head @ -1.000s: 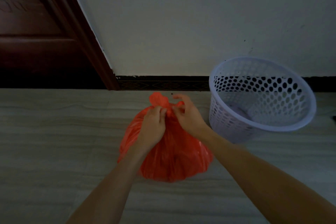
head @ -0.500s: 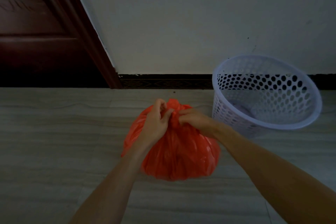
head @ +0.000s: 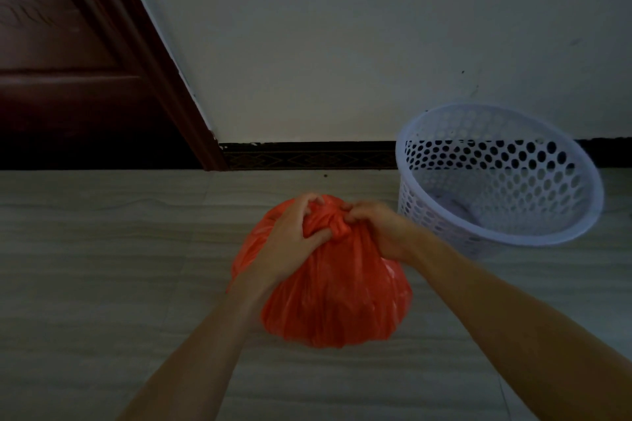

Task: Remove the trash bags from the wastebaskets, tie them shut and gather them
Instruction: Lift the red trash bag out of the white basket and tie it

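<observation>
The bag [head: 335, 290] sits on the floor [head: 102, 284] left of the basket [head: 496, 181], its gathered neck pointing up between the left hand [head: 290, 243] and right hand [head: 379, 229], both pinching it.

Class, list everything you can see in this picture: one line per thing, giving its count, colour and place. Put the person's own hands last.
trash bag: one, orange-red, on the floor at centre, neck bunched at the top
wastebasket: one, pale lilac-white, perforated, on the floor right of the bag, by the wall
door: one, dark brown wood, upper left
skirting: one strip, black, patterned, at the wall's foot
wall: one, off-white, behind
floor: grey, streaked
left hand: one, grips the bag's neck
right hand: one, grips the bag's neck
</observation>
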The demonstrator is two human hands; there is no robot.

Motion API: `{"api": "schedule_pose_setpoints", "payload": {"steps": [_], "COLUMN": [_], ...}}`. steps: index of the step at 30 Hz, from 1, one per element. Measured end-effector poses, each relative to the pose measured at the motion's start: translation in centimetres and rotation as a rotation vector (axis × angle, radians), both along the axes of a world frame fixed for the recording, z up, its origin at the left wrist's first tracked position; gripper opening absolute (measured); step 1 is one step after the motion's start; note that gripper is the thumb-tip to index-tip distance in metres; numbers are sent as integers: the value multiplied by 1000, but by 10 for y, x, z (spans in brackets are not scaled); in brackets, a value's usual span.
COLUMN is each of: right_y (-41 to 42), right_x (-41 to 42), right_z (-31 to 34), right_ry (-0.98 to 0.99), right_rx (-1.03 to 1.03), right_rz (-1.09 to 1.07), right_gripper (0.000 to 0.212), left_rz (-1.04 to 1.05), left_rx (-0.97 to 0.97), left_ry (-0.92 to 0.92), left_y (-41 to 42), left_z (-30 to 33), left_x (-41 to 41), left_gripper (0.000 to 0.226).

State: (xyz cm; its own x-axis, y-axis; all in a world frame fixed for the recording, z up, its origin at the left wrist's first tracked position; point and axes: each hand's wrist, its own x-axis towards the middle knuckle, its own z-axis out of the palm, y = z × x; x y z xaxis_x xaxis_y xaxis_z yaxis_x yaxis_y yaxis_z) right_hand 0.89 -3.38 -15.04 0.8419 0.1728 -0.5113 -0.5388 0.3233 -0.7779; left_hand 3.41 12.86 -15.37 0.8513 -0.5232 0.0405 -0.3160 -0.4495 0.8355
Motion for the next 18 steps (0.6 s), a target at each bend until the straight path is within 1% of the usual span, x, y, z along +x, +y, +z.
{"api": "schedule_pose_setpoints", "payload": {"steps": [2,4,6,8,11,12,14,15,16,18], "right_y": [-3,-4,-3,-2,0,1,4,6,8,9], "right_x": [-2,-4,-6,-7,-10,-10,-11,-13,-15,-20], "right_z": [-1,0,1,-1,-2,-1,2,4,6,3], "right_ry": [-9,-18,-31,-45,-81,-100,-160,-215,-308,-576], "right_rx": [-34,-52,-43,-34,-71,-108,-257,-393,-587,-975], "right_rz": [28,52,28,-7,-34,-35,-37,-39,-26,132], "right_gripper": [16,14,15,16,20,21,24,28,33,38], "left_rz": [-47,-106,-115,-78,-38,-15,33,58,87,151], "left_rx": [21,56,60,-6,-74,-97,-170,-202,-226,-274], "left_ry": [-77,-220,-272,-216,-72,-5,188,277,348,457], "left_y": [-1,-2,-5,-7,-8,-7,-6,-5,-4,-2], "left_z": [1,1,0,0,7,8,13,13,11,8], "left_x": [0,-1,-3,-4,-4,-4,-4,-3,-2,0], "left_gripper": [44,48,48,41,17,19,28,28,26,13]}}
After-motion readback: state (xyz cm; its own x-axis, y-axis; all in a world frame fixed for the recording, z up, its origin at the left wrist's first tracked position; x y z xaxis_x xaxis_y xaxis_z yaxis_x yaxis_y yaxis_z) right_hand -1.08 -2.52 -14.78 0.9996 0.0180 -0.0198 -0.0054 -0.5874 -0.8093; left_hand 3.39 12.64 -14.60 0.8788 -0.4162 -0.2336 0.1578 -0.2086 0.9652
